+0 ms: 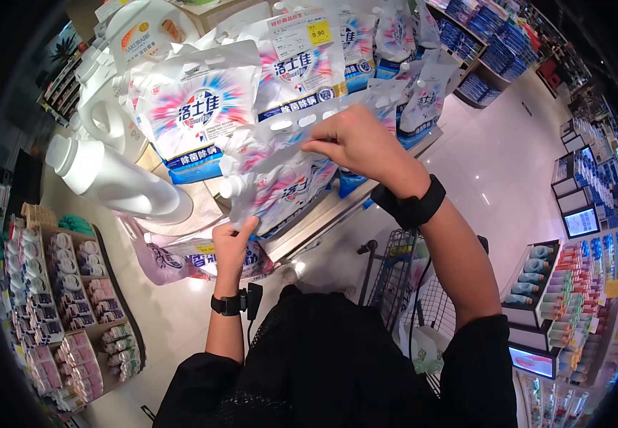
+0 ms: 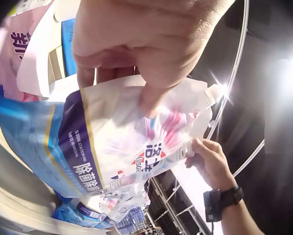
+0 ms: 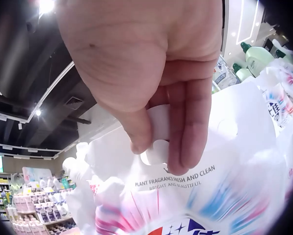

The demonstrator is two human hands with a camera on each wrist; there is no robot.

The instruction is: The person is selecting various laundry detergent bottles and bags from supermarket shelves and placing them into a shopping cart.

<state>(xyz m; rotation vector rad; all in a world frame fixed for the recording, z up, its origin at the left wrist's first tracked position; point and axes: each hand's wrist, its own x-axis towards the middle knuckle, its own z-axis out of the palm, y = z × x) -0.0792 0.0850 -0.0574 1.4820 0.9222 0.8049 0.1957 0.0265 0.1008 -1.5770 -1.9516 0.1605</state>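
A white laundry detergent pouch (image 1: 291, 189) with pink and blue rays and a capped spout is tilted at the front edge of the display. My left hand (image 1: 232, 246) grips its lower left side, the thumb lying on the printed front; in the left wrist view the other fingers of the left hand (image 2: 141, 44) go behind the pouch (image 2: 119, 132). My right hand (image 1: 359, 143) pinches the pouch's top edge. Close up in the right wrist view, thumb and fingers of the right hand (image 3: 151, 73) meet at the handle cutout of the white pouch (image 3: 225, 142).
More pouches of the same kind (image 1: 198, 107) stand behind, with a yellow price tag (image 1: 319, 33) above. White detergent bottles (image 1: 120, 182) stand at the left on the wooden display. Below on the right is a shopping cart (image 1: 392, 278). Stocked shelves (image 1: 74, 299) line both sides.
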